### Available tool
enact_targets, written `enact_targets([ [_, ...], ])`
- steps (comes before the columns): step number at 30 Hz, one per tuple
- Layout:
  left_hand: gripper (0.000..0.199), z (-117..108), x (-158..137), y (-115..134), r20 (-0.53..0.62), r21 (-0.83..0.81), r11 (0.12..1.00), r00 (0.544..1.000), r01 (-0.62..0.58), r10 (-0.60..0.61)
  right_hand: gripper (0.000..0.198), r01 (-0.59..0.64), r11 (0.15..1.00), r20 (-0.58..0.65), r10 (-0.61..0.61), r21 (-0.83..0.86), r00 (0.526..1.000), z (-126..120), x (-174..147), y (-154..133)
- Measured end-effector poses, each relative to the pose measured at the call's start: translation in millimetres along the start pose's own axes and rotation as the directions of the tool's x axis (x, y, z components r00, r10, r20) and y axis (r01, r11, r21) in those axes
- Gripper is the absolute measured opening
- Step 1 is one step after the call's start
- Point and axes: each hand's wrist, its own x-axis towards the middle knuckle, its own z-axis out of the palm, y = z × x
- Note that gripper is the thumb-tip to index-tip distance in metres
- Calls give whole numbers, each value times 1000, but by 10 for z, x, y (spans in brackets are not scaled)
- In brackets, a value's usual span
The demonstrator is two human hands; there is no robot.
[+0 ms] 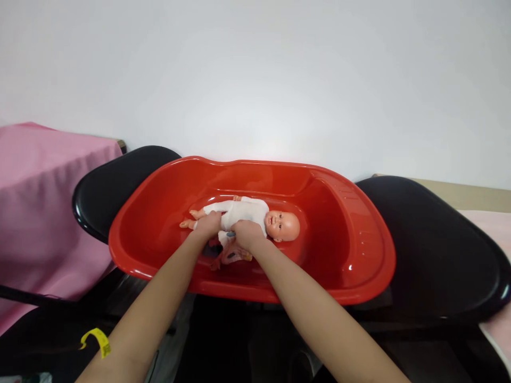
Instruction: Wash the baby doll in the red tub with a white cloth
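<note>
A baby doll in white clothes lies on its back in a red baby bathtub, head to the right and bare feet to the left. My left hand is closed at the doll's legs, against the white clothing; its fingertips are partly hidden. Over the near side of the doll's body, my right hand is closed with its fingers curled down at the clothing. Just below the hands lies a crumpled pinkish patterned cloth. What exactly each hand pinches is hard to make out.
The tub rests between a black seat on the left and another black seat on the right. Pink cloth drapes a table at the left. A white wall rises behind. A yellow strip hangs by my left forearm.
</note>
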Motion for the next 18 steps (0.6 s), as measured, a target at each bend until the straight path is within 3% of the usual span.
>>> enact_targets([
  [2,63,-8,-13,-19,-24,78,997,1000,-15,17,29,-47,999,-26,47,-8,999,-10,-9,11],
  [6,68,148,-22,-75,44,189,982,998,28,-37,31,-114,993,-162,109,-17,981,-51,-46,49],
  [10,54,303,16,-255,53,219,975,997,45,-58,25,-105,983,-394,158,153,906,-126,-85,67],
  [12,48,335,36,-326,53,222,973,996,59,-73,26,-105,932,-436,259,346,862,-146,-82,75],
  [15,49,358,58,-362,48,199,979,997,47,-58,24,-134,802,-390,420,582,820,-121,-30,111],
  [18,56,387,85,-361,44,125,992,999,0,-5,30,-90,685,-326,453,723,829,-62,58,182],
])
